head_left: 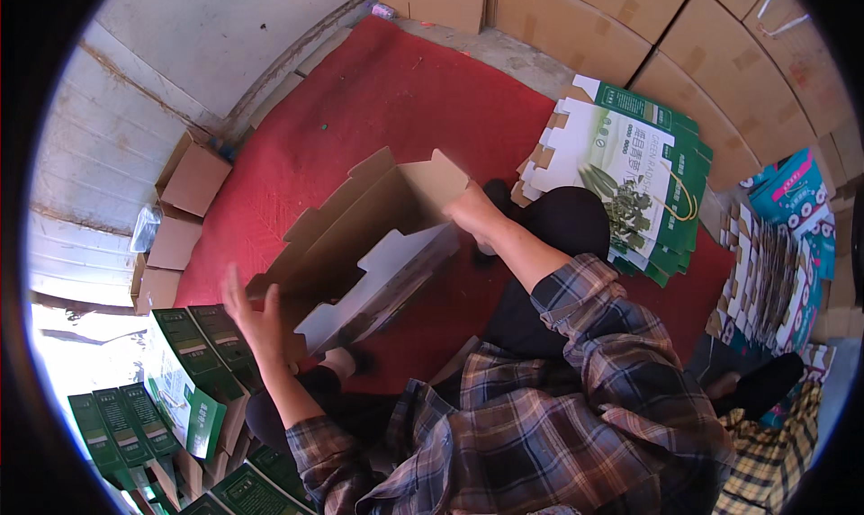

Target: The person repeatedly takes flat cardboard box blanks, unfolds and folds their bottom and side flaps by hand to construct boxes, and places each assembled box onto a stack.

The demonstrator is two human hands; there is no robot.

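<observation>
A part-folded cardboard carton stands in front of me, brown inside, with its top open. Its near panel, pale and notched along the edge, leans outward and is slightly blurred. At the carton's right end my right hand grips the end panel, its fingertips partly hidden. My left hand is at the left end, thumb and fingers spread apart, beside the end wall; whether the palm touches the cardboard I cannot tell.
Flat green and white carton blanks lie piled at my right. Folded green cartons crowd my lower left. A red mat covers the floor; tall brown boxes line the back. Another stack of flat cartons stands far right, near another person's checked clothing.
</observation>
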